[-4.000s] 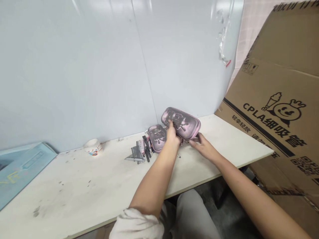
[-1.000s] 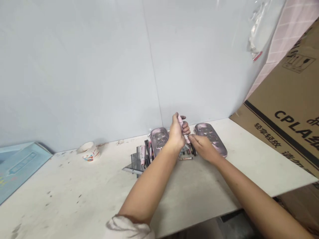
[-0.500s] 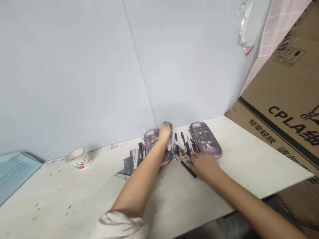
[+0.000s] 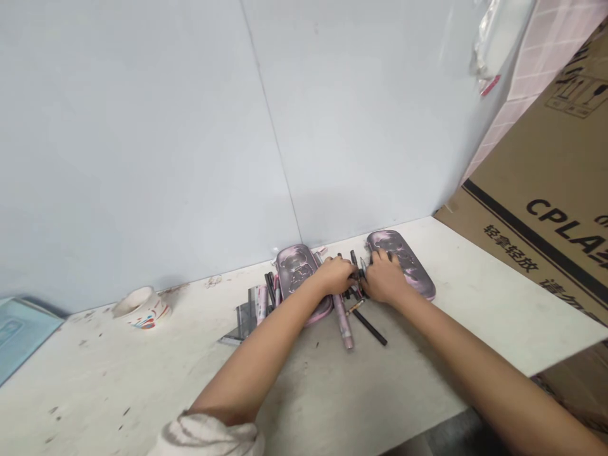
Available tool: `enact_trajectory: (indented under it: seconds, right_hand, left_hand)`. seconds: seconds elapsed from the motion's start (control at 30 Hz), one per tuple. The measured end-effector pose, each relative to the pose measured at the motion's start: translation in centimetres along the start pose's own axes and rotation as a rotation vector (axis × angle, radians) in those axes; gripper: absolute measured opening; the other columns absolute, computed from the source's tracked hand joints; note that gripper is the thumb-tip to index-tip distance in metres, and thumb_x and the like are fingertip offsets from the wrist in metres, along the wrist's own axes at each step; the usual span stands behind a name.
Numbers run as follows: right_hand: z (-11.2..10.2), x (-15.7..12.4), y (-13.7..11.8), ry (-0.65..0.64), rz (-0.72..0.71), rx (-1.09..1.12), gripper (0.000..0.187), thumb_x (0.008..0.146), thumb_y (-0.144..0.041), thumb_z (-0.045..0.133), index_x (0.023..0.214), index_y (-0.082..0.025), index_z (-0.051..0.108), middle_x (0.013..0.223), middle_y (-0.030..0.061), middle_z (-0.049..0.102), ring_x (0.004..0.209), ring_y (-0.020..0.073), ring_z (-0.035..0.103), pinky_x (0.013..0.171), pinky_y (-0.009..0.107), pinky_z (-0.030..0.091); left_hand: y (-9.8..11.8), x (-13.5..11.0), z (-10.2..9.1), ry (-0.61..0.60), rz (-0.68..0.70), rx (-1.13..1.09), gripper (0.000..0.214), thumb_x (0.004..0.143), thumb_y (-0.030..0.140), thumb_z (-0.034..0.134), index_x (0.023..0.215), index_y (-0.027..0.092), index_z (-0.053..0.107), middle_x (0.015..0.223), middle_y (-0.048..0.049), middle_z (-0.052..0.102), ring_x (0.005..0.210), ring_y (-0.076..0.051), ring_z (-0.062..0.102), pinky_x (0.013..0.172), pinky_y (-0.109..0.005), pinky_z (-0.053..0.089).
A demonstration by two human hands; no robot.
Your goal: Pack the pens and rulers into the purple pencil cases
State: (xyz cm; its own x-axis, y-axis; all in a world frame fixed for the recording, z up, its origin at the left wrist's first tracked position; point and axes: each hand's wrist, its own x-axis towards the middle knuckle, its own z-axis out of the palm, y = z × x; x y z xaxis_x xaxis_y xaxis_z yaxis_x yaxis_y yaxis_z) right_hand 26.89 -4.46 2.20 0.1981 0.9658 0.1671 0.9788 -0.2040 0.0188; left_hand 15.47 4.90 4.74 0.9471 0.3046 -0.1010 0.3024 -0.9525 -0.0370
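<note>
My left hand (image 4: pixel 338 276) lies over the pile of pens, its fingers curled against several dark pens (image 4: pixel 354 291). From the other side my right hand (image 4: pixel 382 277) bends its fingers round the same pens, close to the left hand; the fingertips are partly hidden. Under the left hand a pink patterned tube (image 4: pixel 344 326) sticks out toward me. Beside it a black pen (image 4: pixel 371 329) lies slanted on the table. A dark pink-edged pencil case (image 4: pixel 292 263) is partly behind my left forearm. A similar pencil case (image 4: pixel 418 269) lies against the right hand.
Left of the near case are dark translucent set squares (image 4: pixel 244 320), a pink tube (image 4: pixel 261 303) and more pens (image 4: pixel 270 288). A paper cup (image 4: pixel 145 308) and a light-blue packet (image 4: pixel 23 332) stand farther left. A large carton (image 4: pixel 546 209) leans at the right, past the table (image 4: pixel 190 373).
My left hand has come down and right from above the left case onto the pens. My right hand has moved up beside it. The pink tube now lies nearer, pointing toward me.
</note>
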Motion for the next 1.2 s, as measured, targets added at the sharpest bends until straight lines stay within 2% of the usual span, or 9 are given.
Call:
enact_trajectory:
  seconds: [0.17, 0.33, 0.5, 0.67, 0.73, 0.93, 1.1, 1.2]
  right_hand:
    - [0.6, 0.6, 0.0, -0.009, 0.071, 0.007, 0.042, 0.078, -0.042, 0.045, 0.094, -0.011, 0.068, 0.120, 0.0240, 0.050, 0.119, 0.0366, 0.033, 0.098, 0.056, 0.021]
    - [0.1, 0.2, 0.2, 0.097, 0.117, 0.030, 0.040, 0.085, -0.035, 0.036, 0.095, -0.009, 0.065, 0.111, 0.0234, 0.055, 0.111, 0.0339, 0.041, 0.094, 0.051, 0.027]
    - [-1.7, -2.3, 2.2, 0.205, 0.197, 0.161, 0.039, 0.090, -0.035, 0.028, 0.100, -0.011, 0.057, 0.099, 0.0175, 0.061, 0.097, 0.0277, 0.051, 0.085, 0.039, 0.033]
    - [-2.0, -7.1, 5.4, 0.309, 0.122, 0.251, 0.028, 0.090, -0.032, 0.032, 0.094, -0.017, 0.055, 0.085, 0.0080, 0.065, 0.087, 0.0222, 0.056, 0.091, 0.035, 0.030]
    - [-1.9, -8.7, 6.3, 0.344, 0.112, 0.241, 0.025, 0.090, -0.031, 0.035, 0.095, -0.017, 0.055, 0.086, 0.0068, 0.066, 0.087, 0.0215, 0.056, 0.094, 0.035, 0.027]
    - [-2.2, -10.3, 6.5, 0.398, 0.004, 0.130, 0.023, 0.089, -0.028, 0.038, 0.099, -0.018, 0.057, 0.087, 0.0064, 0.066, 0.088, 0.0210, 0.054, 0.097, 0.038, 0.024]
    - [-3.5, -9.8, 4.5, 0.465, -0.104, 0.075, 0.021, 0.088, -0.028, 0.041, 0.091, -0.019, 0.059, 0.081, 0.0063, 0.064, 0.087, 0.0222, 0.051, 0.093, 0.038, 0.028]
    - [-4.3, -9.4, 3.2, 0.469, -0.129, 0.120, 0.023, 0.089, -0.030, 0.039, 0.087, -0.019, 0.059, 0.082, 0.0071, 0.062, 0.088, 0.0230, 0.051, 0.087, 0.036, 0.033]
  left_hand:
    - [0.2, -0.6, -0.8, -0.133, 0.010, -0.036, 0.037, 0.072, 0.038, 0.059, 0.105, 0.021, 0.059, 0.105, -0.0118, 0.058, 0.103, -0.028, 0.052, 0.081, -0.041, 0.044]
    - [0.9, -1.0, -0.7, -0.134, 0.032, 0.023, 0.032, 0.071, 0.032, 0.061, 0.102, 0.024, 0.059, 0.105, -0.0107, 0.057, 0.102, -0.029, 0.051, 0.082, -0.043, 0.042]
    - [1.5, -0.9, -0.1, -0.042, 0.126, 0.028, 0.019, 0.077, 0.023, 0.053, 0.096, 0.019, 0.055, 0.097, -0.0084, 0.061, 0.096, -0.024, 0.054, 0.083, -0.038, 0.039]
    - [1.5, -1.3, -0.8, 0.269, -0.002, -0.256, 0.016, 0.082, 0.024, 0.046, 0.095, 0.016, 0.050, 0.091, -0.0070, 0.059, 0.085, -0.019, 0.053, 0.075, -0.030, 0.040]
    - [1.5, -1.7, -1.3, 0.341, -0.025, -0.338, 0.016, 0.082, 0.026, 0.046, 0.094, 0.016, 0.048, 0.090, -0.0059, 0.058, 0.083, -0.018, 0.052, 0.074, -0.029, 0.040]
    - [2.6, -3.1, -2.4, 0.339, 0.014, -0.330, 0.012, 0.081, 0.024, 0.046, 0.091, 0.017, 0.048, 0.087, -0.0045, 0.056, 0.082, -0.018, 0.050, 0.074, -0.030, 0.040]
    - [4.7, -4.1, -2.6, 0.281, 0.058, -0.300, 0.016, 0.081, 0.019, 0.044, 0.096, 0.017, 0.049, 0.092, -0.0067, 0.058, 0.086, -0.019, 0.052, 0.077, -0.031, 0.042]
    - [5.7, -4.8, -2.3, 0.310, 0.068, -0.363, 0.024, 0.084, 0.014, 0.037, 0.105, 0.016, 0.048, 0.104, -0.0089, 0.056, 0.096, -0.018, 0.053, 0.084, -0.030, 0.042]
